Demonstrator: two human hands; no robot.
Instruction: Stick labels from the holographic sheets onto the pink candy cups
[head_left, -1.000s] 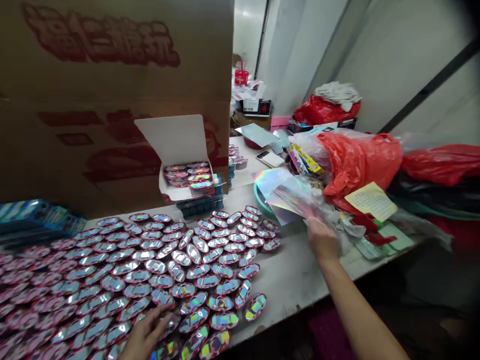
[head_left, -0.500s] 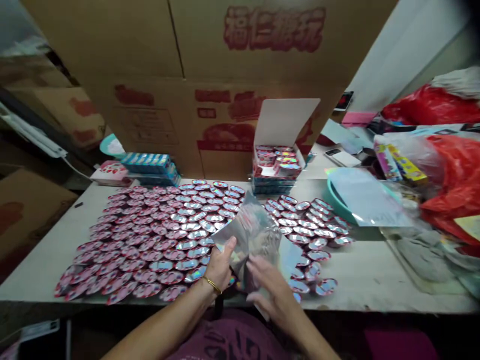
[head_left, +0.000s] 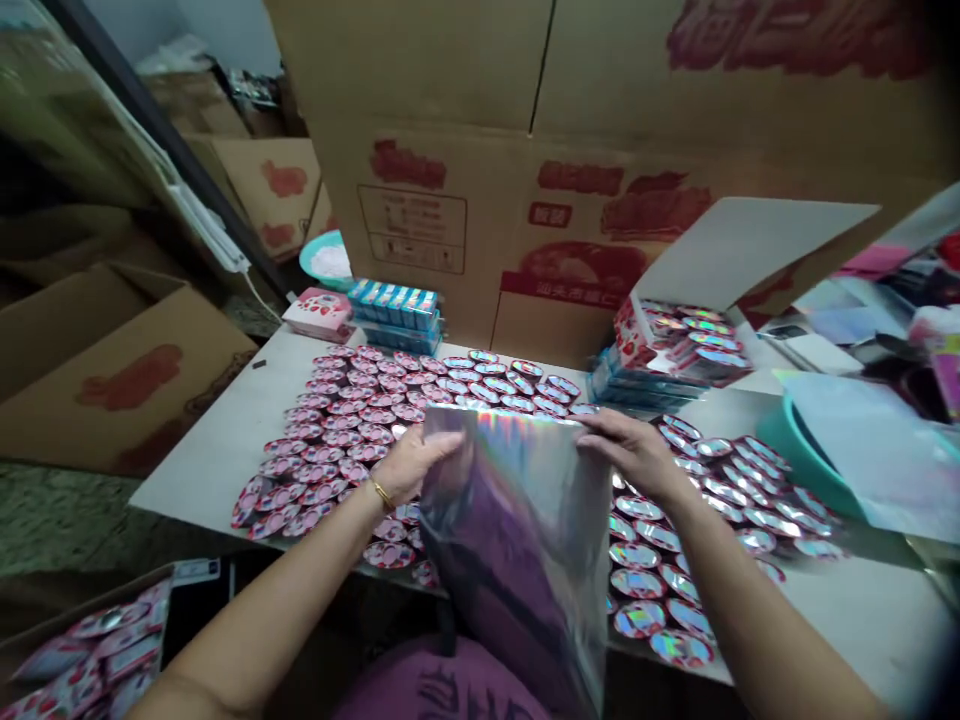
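I hold a shiny holographic plastic bag [head_left: 517, 540] upright over the table's near edge. My left hand [head_left: 409, 464], with a gold bracelet at the wrist, pinches the bag's top left corner. At the top right corner my right hand [head_left: 634, 452] is closed on the bag's upper edge. The bag hangs down toward my lap and hides part of the table. Behind and beside it, several small oval pink-rimmed packets with holographic lids [head_left: 352, 440] lie spread over the white table [head_left: 210, 450].
An open white box [head_left: 697, 330] filled with the same packets stands at the back right. Blue packs [head_left: 394, 305] sit at the back left. Large cardboard cartons [head_left: 525, 150] wall the far side. A teal basin [head_left: 791, 440] holds foil sheets on the right. More cartons stand on the floor at left.
My right hand took the holographic bag from the right-hand pile and brought it in front of me; both hands now hold it spread open by its top edge. My view turned left.
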